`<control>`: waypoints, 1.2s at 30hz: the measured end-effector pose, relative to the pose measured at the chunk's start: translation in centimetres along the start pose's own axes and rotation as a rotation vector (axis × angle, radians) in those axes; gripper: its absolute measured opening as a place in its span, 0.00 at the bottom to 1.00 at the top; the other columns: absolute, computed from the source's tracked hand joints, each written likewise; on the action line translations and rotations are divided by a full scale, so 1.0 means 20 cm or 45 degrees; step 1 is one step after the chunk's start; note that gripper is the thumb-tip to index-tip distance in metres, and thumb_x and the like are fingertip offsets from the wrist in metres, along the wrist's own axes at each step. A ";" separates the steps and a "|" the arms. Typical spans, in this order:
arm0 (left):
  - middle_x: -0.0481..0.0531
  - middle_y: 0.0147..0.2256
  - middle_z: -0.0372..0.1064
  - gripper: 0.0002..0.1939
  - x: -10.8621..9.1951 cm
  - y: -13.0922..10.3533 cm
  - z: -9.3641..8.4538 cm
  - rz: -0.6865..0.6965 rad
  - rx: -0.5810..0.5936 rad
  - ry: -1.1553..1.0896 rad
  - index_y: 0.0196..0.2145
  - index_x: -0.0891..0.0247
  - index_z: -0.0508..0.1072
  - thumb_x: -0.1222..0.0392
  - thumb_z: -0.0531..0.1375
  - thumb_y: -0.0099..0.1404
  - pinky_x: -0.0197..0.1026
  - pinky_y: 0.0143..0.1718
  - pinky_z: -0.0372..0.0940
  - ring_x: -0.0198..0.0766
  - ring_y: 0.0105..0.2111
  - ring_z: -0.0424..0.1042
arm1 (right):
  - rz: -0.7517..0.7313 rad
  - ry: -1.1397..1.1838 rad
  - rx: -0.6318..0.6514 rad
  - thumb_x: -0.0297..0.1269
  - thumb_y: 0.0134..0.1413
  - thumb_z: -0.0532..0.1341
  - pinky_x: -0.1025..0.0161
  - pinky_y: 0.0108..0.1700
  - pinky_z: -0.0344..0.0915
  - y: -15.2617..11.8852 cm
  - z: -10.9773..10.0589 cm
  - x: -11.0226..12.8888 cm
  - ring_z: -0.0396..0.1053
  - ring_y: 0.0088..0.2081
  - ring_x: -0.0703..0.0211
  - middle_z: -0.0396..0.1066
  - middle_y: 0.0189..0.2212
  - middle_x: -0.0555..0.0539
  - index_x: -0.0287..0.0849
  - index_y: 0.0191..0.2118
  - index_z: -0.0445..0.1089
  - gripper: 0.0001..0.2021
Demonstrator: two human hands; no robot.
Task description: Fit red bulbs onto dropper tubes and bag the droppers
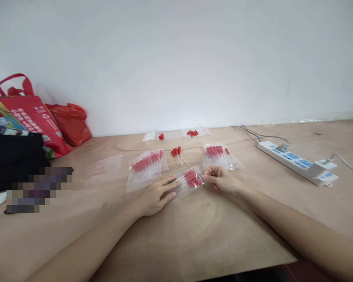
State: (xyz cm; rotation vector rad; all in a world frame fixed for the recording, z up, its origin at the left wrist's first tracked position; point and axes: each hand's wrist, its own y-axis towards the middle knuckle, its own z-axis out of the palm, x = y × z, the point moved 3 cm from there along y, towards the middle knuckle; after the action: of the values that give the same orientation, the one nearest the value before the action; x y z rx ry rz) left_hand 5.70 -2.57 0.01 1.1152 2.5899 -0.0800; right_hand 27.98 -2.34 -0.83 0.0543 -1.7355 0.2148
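Observation:
A clear plastic bag (181, 192) of droppers with red bulbs (191, 177) lies between my hands, bulbs toward the right. My left hand (157, 196) holds the bag's left end, fingers over the glass stems and thumb along the near side. At the right end, my right hand (219, 178) pinches the bag's edge between thumb and fingers. Just beyond lie several loose droppers (176, 151). Bagged droppers lie in an overlapping group (147, 162) to the left, and another bag of droppers (217, 150) is behind my right hand.
Flat clear bags (107, 166) lie at left. Near the wall are a clear bag of stems (172, 135) and loose red bulbs (192, 133). A power strip (294, 160) with plugs and cords occupies the right. Red shopping bags (38, 121) and black cloth (14, 160) stand far left.

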 end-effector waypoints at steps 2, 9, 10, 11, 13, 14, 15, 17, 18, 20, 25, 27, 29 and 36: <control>0.53 0.56 0.51 0.20 0.00 0.00 0.00 0.002 -0.002 -0.001 0.54 0.55 0.58 0.57 0.47 0.65 0.49 0.55 0.49 0.42 0.56 0.50 | -0.033 -0.004 -0.023 0.43 0.34 0.64 0.73 0.14 0.48 0.00 0.00 -0.01 0.54 0.14 0.74 0.58 0.15 0.59 0.41 0.26 0.56 0.17; 0.52 0.57 0.51 0.20 0.01 -0.01 0.00 0.024 0.001 0.019 0.54 0.53 0.58 0.56 0.48 0.65 0.50 0.54 0.50 0.43 0.56 0.51 | 0.118 0.004 -0.135 0.34 0.33 0.67 0.69 0.18 0.63 0.03 0.00 -0.05 0.63 0.18 0.68 0.62 0.19 0.57 0.41 0.37 0.56 0.23; 0.52 0.57 0.51 0.20 0.01 -0.01 0.00 0.030 -0.005 0.022 0.54 0.53 0.58 0.55 0.48 0.65 0.50 0.54 0.50 0.43 0.56 0.51 | 0.146 0.050 -0.130 0.32 0.31 0.68 0.68 0.20 0.64 0.04 0.00 -0.05 0.64 0.19 0.68 0.62 0.19 0.57 0.40 0.36 0.56 0.24; 0.52 0.56 0.51 0.20 0.01 -0.01 0.01 0.036 -0.009 0.023 0.54 0.53 0.58 0.55 0.48 0.65 0.50 0.54 0.50 0.43 0.56 0.51 | 0.171 0.095 -0.120 0.30 0.29 0.68 0.67 0.21 0.65 0.04 0.00 -0.05 0.65 0.19 0.67 0.63 0.19 0.57 0.40 0.36 0.56 0.25; 0.53 0.56 0.52 0.20 0.01 -0.01 0.01 0.049 -0.018 0.024 0.54 0.54 0.59 0.54 0.48 0.64 0.50 0.54 0.51 0.43 0.56 0.52 | 0.210 0.167 -0.089 0.28 0.25 0.69 0.67 0.22 0.66 0.06 0.01 -0.04 0.66 0.20 0.67 0.64 0.19 0.56 0.39 0.34 0.57 0.26; 0.53 0.56 0.52 0.20 0.01 -0.01 0.01 0.056 -0.020 0.025 0.53 0.54 0.59 0.54 0.48 0.64 0.50 0.54 0.51 0.43 0.55 0.52 | 0.219 0.189 -0.067 0.27 0.24 0.69 0.68 0.22 0.65 0.06 0.01 -0.04 0.66 0.20 0.67 0.64 0.19 0.56 0.39 0.34 0.58 0.26; 0.53 0.56 0.53 0.20 0.01 -0.01 0.01 0.063 -0.021 0.026 0.53 0.54 0.59 0.54 0.48 0.64 0.51 0.54 0.51 0.44 0.55 0.52 | 0.222 0.199 -0.040 0.26 0.23 0.69 0.68 0.21 0.65 0.07 0.01 -0.04 0.66 0.20 0.67 0.65 0.19 0.56 0.39 0.34 0.58 0.26; 0.54 0.55 0.54 0.20 0.01 -0.01 0.01 0.079 -0.034 0.024 0.53 0.54 0.60 0.54 0.49 0.64 0.51 0.54 0.51 0.44 0.55 0.53 | 0.212 0.200 0.015 0.27 0.23 0.69 0.69 0.19 0.62 0.07 0.02 -0.04 0.64 0.18 0.67 0.65 0.18 0.56 0.40 0.33 0.58 0.25; 0.54 0.55 0.54 0.19 0.01 -0.01 0.01 0.086 -0.042 0.020 0.53 0.55 0.60 0.54 0.49 0.64 0.51 0.53 0.51 0.44 0.55 0.53 | 0.194 0.198 0.033 0.27 0.23 0.69 0.69 0.19 0.62 0.07 0.02 -0.04 0.64 0.18 0.68 0.65 0.17 0.57 0.40 0.33 0.59 0.25; 0.54 0.55 0.54 0.19 0.01 -0.01 0.01 0.101 -0.063 0.002 0.53 0.55 0.61 0.56 0.49 0.64 0.50 0.53 0.53 0.44 0.54 0.55 | 0.126 0.171 0.043 0.27 0.25 0.68 0.69 0.20 0.61 0.07 0.00 -0.05 0.62 0.17 0.68 0.64 0.16 0.58 0.40 0.33 0.59 0.23; 0.54 0.53 0.57 0.18 -0.01 -0.02 -0.01 0.145 -0.150 -0.024 0.51 0.57 0.62 0.57 0.49 0.64 0.48 0.52 0.55 0.42 0.53 0.56 | -0.202 -0.045 -0.108 0.29 0.32 0.64 0.69 0.25 0.61 0.13 -0.12 -0.02 0.63 0.21 0.69 0.63 0.18 0.57 0.40 0.36 0.60 0.19; 0.54 0.53 0.58 0.18 -0.01 -0.02 -0.02 0.152 -0.238 0.019 0.50 0.57 0.63 0.57 0.50 0.63 0.49 0.52 0.55 0.42 0.54 0.56 | -0.372 -0.172 -0.189 0.29 0.34 0.62 0.68 0.27 0.62 0.19 -0.20 0.02 0.63 0.23 0.68 0.64 0.20 0.56 0.40 0.37 0.61 0.18; 0.54 0.52 0.59 0.17 0.01 -0.02 -0.04 0.124 -0.364 0.087 0.49 0.57 0.65 0.56 0.50 0.63 0.50 0.51 0.55 0.43 0.53 0.56 | -0.540 -0.312 -0.257 0.27 0.35 0.60 0.67 0.29 0.62 0.28 -0.27 0.08 0.63 0.24 0.67 0.64 0.21 0.54 0.39 0.37 0.62 0.17; 0.55 0.48 0.63 0.18 0.30 -0.06 -0.20 -0.415 -0.772 0.355 0.44 0.61 0.69 0.52 0.50 0.60 0.47 0.50 0.55 0.44 0.49 0.60 | -0.679 -0.828 -0.450 0.20 0.36 0.52 0.67 0.34 0.62 0.58 -0.39 0.18 0.64 0.28 0.66 0.65 0.24 0.51 0.37 0.38 0.63 0.18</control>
State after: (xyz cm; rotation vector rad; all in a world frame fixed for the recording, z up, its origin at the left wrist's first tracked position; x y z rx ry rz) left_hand 0.02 1.51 1.82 0.5087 2.7120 0.7818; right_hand 33.01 10.75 2.71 0.3535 -2.3010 -0.5607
